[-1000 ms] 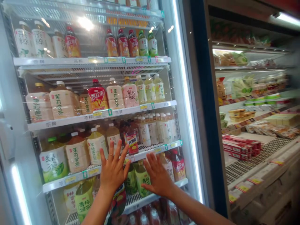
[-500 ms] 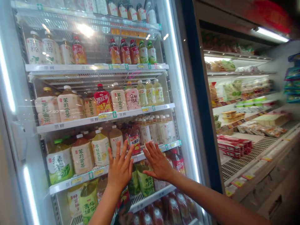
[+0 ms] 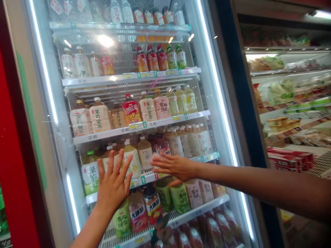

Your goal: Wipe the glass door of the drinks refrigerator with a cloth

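My left hand (image 3: 113,182) is raised in front of the drinks cooler, fingers spread, nothing in it. Behind its fingers are a green tea bottle (image 3: 90,177) and a pale yellow bottle (image 3: 134,158). To its right, my right hand (image 3: 176,167) is held flat with fingers pointing left, also with nothing in it. A tea bottle with a white label (image 3: 145,153) shows just beyond its fingertips. Reflections reveal a glass front (image 3: 106,41) between me and the shelves; whether my palms touch it, I cannot tell.
Shelves (image 3: 144,125) inside the cooler carry rows of bottled drinks. Bright light strips (image 3: 217,79) run along both sides. On the right stands an open chilled display (image 3: 287,103) with packaged food. A red panel (image 3: 18,155) borders the left.
Both hands have moved left relative to the shelves, and the gap between them has widened. My right hand has turned so its fingers point left. The view has shifted left, showing the red panel.
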A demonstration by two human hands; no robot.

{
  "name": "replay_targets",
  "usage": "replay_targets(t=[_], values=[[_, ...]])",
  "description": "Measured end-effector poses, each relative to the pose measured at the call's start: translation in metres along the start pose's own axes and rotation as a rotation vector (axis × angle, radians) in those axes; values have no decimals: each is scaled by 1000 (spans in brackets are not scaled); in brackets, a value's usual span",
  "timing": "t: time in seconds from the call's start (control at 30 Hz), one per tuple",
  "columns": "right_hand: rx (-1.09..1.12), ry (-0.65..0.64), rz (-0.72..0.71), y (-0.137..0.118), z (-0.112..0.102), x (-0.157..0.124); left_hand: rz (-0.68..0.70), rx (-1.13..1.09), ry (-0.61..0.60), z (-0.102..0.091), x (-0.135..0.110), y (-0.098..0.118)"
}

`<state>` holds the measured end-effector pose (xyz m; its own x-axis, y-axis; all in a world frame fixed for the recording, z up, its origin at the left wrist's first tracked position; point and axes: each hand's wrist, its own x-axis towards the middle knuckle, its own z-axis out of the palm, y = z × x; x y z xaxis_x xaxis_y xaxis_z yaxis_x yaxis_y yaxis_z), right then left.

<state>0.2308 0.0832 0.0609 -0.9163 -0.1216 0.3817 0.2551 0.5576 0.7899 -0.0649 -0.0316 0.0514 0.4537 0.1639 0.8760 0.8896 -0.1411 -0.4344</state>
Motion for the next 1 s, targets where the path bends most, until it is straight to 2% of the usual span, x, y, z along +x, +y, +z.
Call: replay_targets(t=[0.03,0.1,0.13,0.17,0.2,0.3,0.33,0.37,0.4,0.43,0.5,0.53,0.57,0.6,0.7,0.73,0.77,0.8,0.87,0.9,0.93,0.97,1.0], values=[[-2,18,81,13,-8,14,-3,13,-1,-2,-1,-10],[-37,135,357,35,-21,47,-20,30,3,-5,-2,-24],[-60,183,429,39,-23,62,-31,33,6,-7,-2,-28],[-80,205,424,37,-23,74,-44,32,9,-8,-2,-31],[-95,198,335,29,-20,82,-54,30,12,-10,-3,-32],[-111,70,-151,4,-8,91,-65,25,11,-18,-7,-35],[-115,42,-250,3,-8,93,-62,24,3,-21,-9,-36],[-121,37,-262,9,-11,97,-59,24,-8,-24,-11,-37],[-131,58,-181,20,-17,102,-57,24,-16,-26,-13,-38],[-143,92,-30,33,-25,108,-56,25,-18,-27,-14,-39],[-165,167,365,57,-40,120,-55,27,-12,-28,-15,-40],[-167,170,475,61,-45,123,-55,28,-3,-28,-15,-40],[-160,139,473,61,-48,123,-55,29,4,-27,-14,-40],[-145,81,366,56,-48,120,-54,30,9,-27,-12,-40],[-102,-119,-177,41,-42,105,-49,39,33,-25,-4,-39],[-104,-145,-246,42,-41,103,-50,42,42,-24,-1,-39],[-116,-137,-215,48,-43,102,-53,42,46,-23,3,-38],[-133,-98,-90,57,-46,104,-59,39,46,-21,6,-37],[-166,36,292,74,-53,111,-77,31,38,-18,13,-35],[-171,88,430,78,-55,114,-84,26,32,-17,17,-33],[-165,105,476,79,-55,114,-87,23,27,-15,20,-30],[-147,85,429,76,-54,111,-83,20,22,-14,23,-28],[-122,34,298,72,-53,106,-73,19,21,-13,25,-26]])
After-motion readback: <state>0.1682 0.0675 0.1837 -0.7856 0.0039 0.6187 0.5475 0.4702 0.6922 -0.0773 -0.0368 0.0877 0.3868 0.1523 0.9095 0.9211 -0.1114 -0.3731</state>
